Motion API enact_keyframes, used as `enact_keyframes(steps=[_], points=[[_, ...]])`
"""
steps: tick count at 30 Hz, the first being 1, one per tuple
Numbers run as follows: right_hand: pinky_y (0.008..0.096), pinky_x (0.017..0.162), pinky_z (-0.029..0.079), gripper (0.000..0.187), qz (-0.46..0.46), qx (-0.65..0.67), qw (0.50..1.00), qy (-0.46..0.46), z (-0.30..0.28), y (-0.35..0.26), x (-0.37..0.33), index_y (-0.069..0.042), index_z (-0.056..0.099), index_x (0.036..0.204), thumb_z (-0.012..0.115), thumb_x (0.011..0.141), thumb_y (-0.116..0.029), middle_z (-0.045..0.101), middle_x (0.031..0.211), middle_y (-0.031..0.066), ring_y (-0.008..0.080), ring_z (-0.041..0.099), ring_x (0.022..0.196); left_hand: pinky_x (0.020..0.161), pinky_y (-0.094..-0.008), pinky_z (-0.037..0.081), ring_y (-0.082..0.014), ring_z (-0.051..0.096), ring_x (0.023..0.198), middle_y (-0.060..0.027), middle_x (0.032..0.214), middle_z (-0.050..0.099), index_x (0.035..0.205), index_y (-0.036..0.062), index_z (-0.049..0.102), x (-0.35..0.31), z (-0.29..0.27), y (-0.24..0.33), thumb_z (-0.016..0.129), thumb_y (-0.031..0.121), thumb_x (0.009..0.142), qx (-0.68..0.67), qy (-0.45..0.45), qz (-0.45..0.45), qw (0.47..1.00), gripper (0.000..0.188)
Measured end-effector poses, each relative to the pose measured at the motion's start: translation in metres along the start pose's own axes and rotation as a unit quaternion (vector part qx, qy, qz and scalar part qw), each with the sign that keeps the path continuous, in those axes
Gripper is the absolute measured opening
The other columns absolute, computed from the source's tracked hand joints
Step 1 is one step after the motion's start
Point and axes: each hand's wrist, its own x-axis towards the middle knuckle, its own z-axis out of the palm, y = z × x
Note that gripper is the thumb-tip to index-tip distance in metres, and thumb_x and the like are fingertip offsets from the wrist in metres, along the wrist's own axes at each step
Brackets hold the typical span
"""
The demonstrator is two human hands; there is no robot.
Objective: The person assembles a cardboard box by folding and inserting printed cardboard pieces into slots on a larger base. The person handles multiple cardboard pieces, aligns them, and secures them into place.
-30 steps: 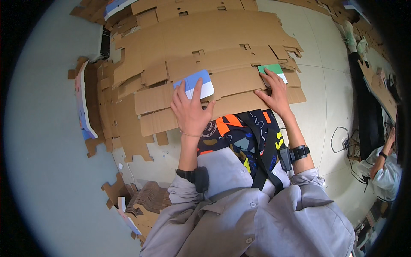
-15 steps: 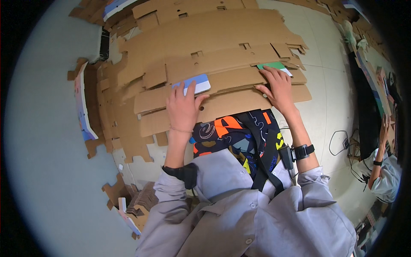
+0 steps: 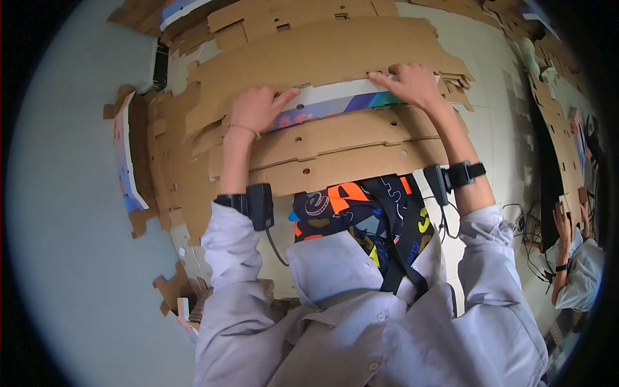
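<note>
A large brown flat cardboard box blank (image 3: 335,55) with slots and small holes lies in front of me. Across its middle runs a long flap (image 3: 322,109), turned up so its white edge and its blue, purple and green print show. My left hand (image 3: 253,111) grips the left end of this flap, its thumb stretched along the white edge. At the right end, my right hand (image 3: 412,85) is closed over the flap with the thumb pointing inward. The fingertips of both hands are partly hidden behind the board. Plain brown panels (image 3: 309,156) extend from the flap toward my lap.
At the left stands a folded cardboard piece with a printed edge (image 3: 129,155). Brown cardboard pieces (image 3: 173,290) lie at the lower left. On the right a co-worker's hands (image 3: 564,226) rest by other cardboard, with black cables (image 3: 532,232) on the floor nearby.
Both hands have moved away from me, from the small printed corner pieces to the flap's ends. The flap has turned up, showing a long printed strip. The co-worker's hands have shifted too.
</note>
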Motion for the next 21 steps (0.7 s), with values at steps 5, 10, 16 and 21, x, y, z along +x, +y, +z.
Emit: enact_keyframes(steps=[5, 10, 16, 21], points=[[0.0453, 0.072, 0.05, 0.066, 0.022, -0.005, 0.997, -0.072, 0.035, 0.015, 0.044, -0.005, 0.07, 0.079, 0.038, 0.089, -0.061, 0.066, 0.078, 0.0188, 0.0376, 0.064, 0.078, 0.071, -0.0434, 0.05, -0.0351, 0.064, 0.076, -0.0185, 0.076, 0.066, 0.079, 0.0079, 0.072, 0.023, 0.037, -0.01, 0.048, 0.059, 0.085, -0.046, -0.008, -0.056, 0.997, 0.057], [0.0459, 0.071, 0.05, 0.062, 0.04, -0.02, 0.992, 0.114, 0.063, 0.001, 0.047, -0.002, 0.068, 0.071, 0.038, 0.09, -0.053, 0.064, 0.072, 0.0217, 0.0402, 0.062, 0.073, 0.082, -0.0419, 0.044, -0.033, 0.056, 0.091, -0.0169, 0.085, 0.063, 0.086, 0.0069, 0.07, 0.025, 0.077, -0.026, 0.056, 0.053, 0.083, -0.095, 0.212, -0.024, 0.972, 0.048], [0.0462, 0.072, 0.051, 0.057, 0.082, -0.036, 0.996, 0.023, 0.057, -0.002, 0.052, -0.004, 0.071, 0.078, 0.039, 0.091, -0.049, 0.065, 0.075, 0.0228, 0.0402, 0.063, 0.075, 0.078, -0.0432, 0.046, -0.0348, 0.057, 0.087, -0.0194, 0.08, 0.062, 0.078, 0.0031, 0.07, 0.032, 0.075, -0.032, 0.059, 0.052, 0.081, -0.107, 0.169, -0.028, 0.979, 0.05], [0.046, 0.071, 0.051, 0.06, 0.091, -0.033, 0.995, 0.028, 0.046, -0.001, 0.04, -0.002, 0.071, 0.074, 0.038, 0.091, -0.049, 0.065, 0.074, 0.0234, 0.0407, 0.063, 0.075, 0.066, -0.0444, 0.048, -0.0374, 0.061, 0.069, -0.0223, 0.072, 0.064, 0.075, 0.0003, 0.07, 0.023, 0.052, -0.011, 0.057, 0.055, 0.081, -0.118, 0.109, -0.059, 0.985, 0.056]])
